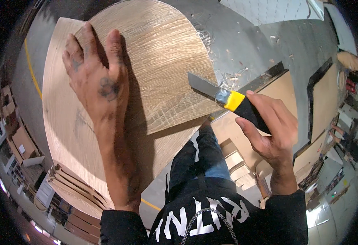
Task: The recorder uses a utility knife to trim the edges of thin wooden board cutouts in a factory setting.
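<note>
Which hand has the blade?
The right hand: its fingers grip the black-and-yellow handle of the blade. The left hand is instead spread, palm down, over the wooden boards.

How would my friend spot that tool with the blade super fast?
Find the big wooden board with the curved edge. Near its right side, the right hand holds the blade tool. Unlike the pale wood nearby, it has a bright yellow collar between metal blade and black handle.
</note>
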Tool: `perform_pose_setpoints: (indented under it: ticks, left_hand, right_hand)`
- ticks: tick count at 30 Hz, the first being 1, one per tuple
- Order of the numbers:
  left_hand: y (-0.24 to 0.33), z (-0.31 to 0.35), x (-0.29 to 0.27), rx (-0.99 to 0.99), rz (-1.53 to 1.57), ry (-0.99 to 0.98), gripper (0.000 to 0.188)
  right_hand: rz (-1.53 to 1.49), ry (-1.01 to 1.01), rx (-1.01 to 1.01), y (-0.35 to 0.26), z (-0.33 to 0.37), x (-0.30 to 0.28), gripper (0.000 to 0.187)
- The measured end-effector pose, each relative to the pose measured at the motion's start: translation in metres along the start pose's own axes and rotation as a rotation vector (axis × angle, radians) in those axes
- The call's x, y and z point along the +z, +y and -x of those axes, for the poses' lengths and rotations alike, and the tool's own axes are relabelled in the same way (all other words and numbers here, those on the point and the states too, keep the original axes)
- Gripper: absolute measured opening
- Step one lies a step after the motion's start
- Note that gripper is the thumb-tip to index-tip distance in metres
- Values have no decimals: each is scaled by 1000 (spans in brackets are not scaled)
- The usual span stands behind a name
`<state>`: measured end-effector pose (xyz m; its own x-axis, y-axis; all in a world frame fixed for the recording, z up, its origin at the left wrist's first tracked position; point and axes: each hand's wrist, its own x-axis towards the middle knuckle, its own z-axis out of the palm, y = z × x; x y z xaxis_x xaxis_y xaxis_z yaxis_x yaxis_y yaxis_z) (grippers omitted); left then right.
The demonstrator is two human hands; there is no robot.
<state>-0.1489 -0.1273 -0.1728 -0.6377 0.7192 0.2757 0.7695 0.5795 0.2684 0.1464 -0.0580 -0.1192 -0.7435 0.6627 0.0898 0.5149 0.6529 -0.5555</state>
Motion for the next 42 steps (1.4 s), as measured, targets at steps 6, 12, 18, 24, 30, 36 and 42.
perform_pose_setpoints:
  ticks: [6, 12, 18, 24, 30, 36, 42]
  left_hand:
    - [3, -2, -1, 3, 31, -47, 72]
    - [-1, 0, -3, -1, 70, -31, 73]
    - [-4, 1, -5, 17, 44, -31, 71]
    - [-5, -1, -6, 38, 46, -25, 69]
    - [-5, 0, -2, 46, 56, -18, 69]
    - [-5, 0, -3, 39, 49, -15, 70]
    - [-9, 0, -1, 72, 39, -19, 69]
  right_hand:
    - [16, 38, -45, 13, -3, 4, 43]
    - [13, -30, -22, 6, -14, 1, 43]
    - [2, -46, -29, 5, -20, 1, 44]
    - [-10, 4, -47, 8, -30, 6, 44]
    - [-1, -39, -35, 7, -22, -1, 44]
    - [5, -46, -12, 5, -26, 1, 43]
    - [10, -17, -48, 7, -34, 3, 43]
